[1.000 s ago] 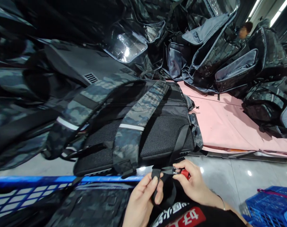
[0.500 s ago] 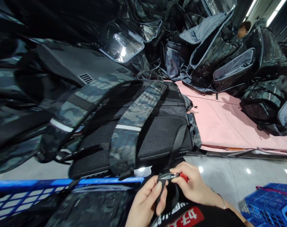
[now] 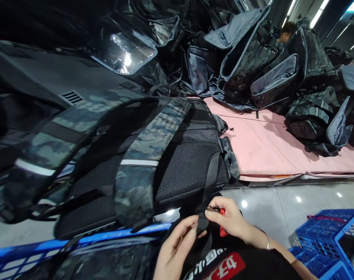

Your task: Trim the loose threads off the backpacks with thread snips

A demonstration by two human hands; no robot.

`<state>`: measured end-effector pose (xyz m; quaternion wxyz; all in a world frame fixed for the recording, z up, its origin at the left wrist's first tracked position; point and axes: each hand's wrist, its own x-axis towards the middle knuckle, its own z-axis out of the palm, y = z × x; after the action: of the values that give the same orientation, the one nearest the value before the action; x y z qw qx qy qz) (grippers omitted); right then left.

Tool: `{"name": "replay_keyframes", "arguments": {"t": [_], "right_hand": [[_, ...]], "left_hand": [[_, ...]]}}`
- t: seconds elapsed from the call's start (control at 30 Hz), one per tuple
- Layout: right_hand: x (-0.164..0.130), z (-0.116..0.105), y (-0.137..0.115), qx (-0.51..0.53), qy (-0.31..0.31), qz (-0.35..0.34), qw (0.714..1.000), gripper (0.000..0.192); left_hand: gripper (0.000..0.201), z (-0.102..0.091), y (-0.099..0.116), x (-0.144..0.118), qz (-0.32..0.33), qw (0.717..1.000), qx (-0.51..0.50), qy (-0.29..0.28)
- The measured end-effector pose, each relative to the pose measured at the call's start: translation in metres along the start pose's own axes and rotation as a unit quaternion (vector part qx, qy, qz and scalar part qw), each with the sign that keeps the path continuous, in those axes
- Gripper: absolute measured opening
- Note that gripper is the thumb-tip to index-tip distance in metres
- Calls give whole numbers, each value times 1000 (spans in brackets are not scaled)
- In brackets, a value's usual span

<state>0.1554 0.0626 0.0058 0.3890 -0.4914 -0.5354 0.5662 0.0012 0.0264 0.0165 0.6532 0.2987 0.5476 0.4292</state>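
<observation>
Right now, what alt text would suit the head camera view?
Two bare hands work a black webbing strap of a camouflage fabric backpack: the left hand pinches it, the right hand holds red-handled thread snips against it. More backpacks are heaped behind on a pink mat.

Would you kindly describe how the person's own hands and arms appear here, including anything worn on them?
Both hands are bare, without gloves. The left hand shows no ring or band in view. The right hand leads to a bare forearm with a thin bracelet at the wrist. No sleeves reach the wrists. Below the hands is a black garment with a red patch and white characters.
</observation>
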Motion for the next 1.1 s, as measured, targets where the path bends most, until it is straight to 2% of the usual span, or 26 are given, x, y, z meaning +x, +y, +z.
{"name": "replay_keyframes", "arguments": {"t": [0.1, 0.13, 0.27, 0.43, 0.5, 0.63, 0.77, 0.97, 1.1], "right_hand": [[-2, 1, -2, -20, -10, -6, 1000, 16], [-4, 1, -4, -22, -3, -16, 1000, 12], [-10, -4, -14, -100, 48, -82, 990, 19], [-15, -17, -7, -246, 54, -227, 941, 13], [-15, -20, -3, -283, 43, -249, 925, 11], [-14, -25, -6, -328, 7, -247, 912, 11], [-11, -33, -19, -352, -53, -230, 906, 13], [-6, -40, -33, -359, -135, -215, 898, 15], [-7, -38, -26, -322, -122, -214, 914, 15]], "left_hand": [[33, -10, -2, 3, 39, 994, 97, 14], [32, -11, -3, 4, 38, 995, 91, 18], [35, -9, -7, 6, 13, 999, -12, 49], [37, -6, -9, 7, 27, 995, -24, 94], [37, -7, -9, 5, 35, 994, 1, 105], [34, -8, -6, 2, 53, 990, 77, 104], [30, -11, -3, 2, 65, 988, 114, 79], [28, -13, -1, 4, 18, 999, 44, 11], [28, -13, 0, 4, 0, 1000, 11, 0]]}}
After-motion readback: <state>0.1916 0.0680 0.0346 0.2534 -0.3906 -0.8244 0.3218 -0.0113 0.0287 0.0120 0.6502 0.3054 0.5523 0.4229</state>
